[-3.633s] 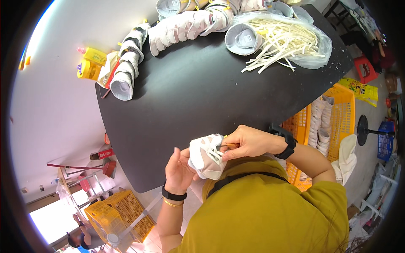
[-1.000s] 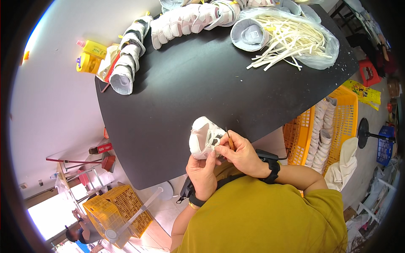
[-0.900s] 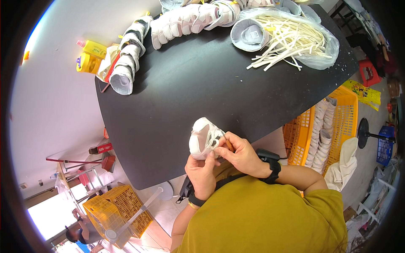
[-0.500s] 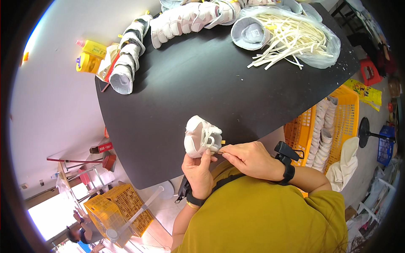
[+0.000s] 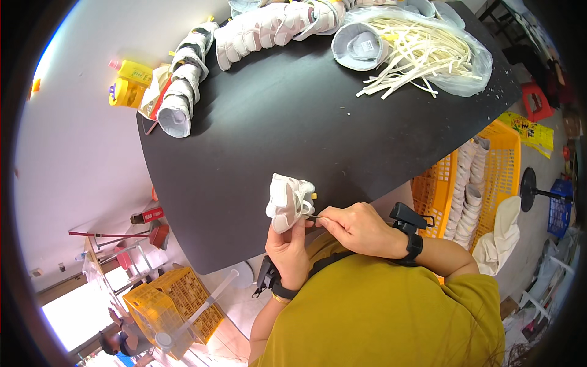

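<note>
A small white and pale pink shoe upper (image 5: 282, 205), with a looped white lace across it and a yellow tab, is held over the table's near edge. My left hand (image 5: 288, 255) grips it from below, thumb and fingers closed on its lower side. Just to the right, my right hand (image 5: 362, 229) pinches a thin, dark, needle-like tool (image 5: 313, 216). The tool's tip meets the shoe upper's lower right side; whether it goes through the material is hidden. Both wrists wear black straps with small devices.
The dark table (image 5: 257, 134) carries nested rows of shoe uppers (image 5: 269, 33) along its far side. A plastic bag of cream laces (image 5: 428, 55) lies at far right. Yellow bottles (image 5: 129, 82) stand at far left. Orange baskets (image 5: 505, 156) with more uppers are at right.
The shoe upper has tilted and turned in my left hand, so its opening shows less. My right hand has shifted slightly, still pinching the tool beside it.
</note>
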`<state>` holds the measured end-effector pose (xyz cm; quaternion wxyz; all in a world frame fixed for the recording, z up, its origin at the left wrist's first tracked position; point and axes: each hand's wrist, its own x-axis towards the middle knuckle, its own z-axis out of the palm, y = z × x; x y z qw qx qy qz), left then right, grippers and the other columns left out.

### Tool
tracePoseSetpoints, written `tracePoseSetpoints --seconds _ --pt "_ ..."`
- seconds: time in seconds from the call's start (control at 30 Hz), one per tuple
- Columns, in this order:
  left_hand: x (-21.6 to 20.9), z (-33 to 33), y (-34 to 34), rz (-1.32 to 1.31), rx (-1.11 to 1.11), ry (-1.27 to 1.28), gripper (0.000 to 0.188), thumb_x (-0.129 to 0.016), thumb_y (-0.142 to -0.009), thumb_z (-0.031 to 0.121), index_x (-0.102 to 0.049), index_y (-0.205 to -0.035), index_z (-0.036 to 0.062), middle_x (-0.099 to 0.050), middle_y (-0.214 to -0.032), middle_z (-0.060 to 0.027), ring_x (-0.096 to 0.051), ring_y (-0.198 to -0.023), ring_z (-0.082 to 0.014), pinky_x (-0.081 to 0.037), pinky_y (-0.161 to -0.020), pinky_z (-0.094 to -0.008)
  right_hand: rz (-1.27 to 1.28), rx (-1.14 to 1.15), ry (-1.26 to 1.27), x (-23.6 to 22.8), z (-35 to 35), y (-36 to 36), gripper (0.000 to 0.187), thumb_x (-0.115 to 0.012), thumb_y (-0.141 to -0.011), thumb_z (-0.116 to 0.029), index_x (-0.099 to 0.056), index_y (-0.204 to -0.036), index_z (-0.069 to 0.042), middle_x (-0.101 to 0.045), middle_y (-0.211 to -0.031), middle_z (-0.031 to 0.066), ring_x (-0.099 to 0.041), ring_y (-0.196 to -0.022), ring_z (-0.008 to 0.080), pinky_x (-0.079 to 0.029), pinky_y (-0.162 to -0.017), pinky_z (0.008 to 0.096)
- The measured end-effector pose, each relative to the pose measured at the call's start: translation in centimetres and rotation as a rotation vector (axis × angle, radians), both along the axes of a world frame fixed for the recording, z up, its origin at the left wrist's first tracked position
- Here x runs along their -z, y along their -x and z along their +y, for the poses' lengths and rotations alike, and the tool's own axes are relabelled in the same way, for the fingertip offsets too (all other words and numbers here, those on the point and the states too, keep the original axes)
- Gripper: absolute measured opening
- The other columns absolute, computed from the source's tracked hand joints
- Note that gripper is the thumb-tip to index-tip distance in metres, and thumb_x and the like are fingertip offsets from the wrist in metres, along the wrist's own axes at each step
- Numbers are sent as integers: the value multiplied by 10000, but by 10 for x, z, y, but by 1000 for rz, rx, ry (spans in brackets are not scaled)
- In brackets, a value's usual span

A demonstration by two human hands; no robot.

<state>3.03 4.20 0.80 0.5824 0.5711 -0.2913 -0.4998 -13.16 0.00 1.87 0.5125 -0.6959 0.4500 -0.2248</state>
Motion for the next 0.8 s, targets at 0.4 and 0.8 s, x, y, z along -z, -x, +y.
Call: tracePoseSetpoints --seconds 0.4,0.8 --pt "28 0 -14 -511 85 206 167 -573 -942 -61 -614 -1095 -10 -640 -1007 -46 -599 -803 -106 -497 -749 -253 -957 147 -1466 15 -7 -16 295 -434 -1025 -213 -584 -856 -23 -424 -529 -13 -323 -397 97 -266 -394 258" --pt "28 -4 -14 -735 63 365 163 -589 -841 -122 -635 -940 0 -634 -965 -117 -586 -804 -218 -471 -689 -317 -755 107 -1369 2 -24 -29 213 -422 -985 -170 -532 -845 -54 -361 -547 -33 -241 -423 77 -196 -391 274"
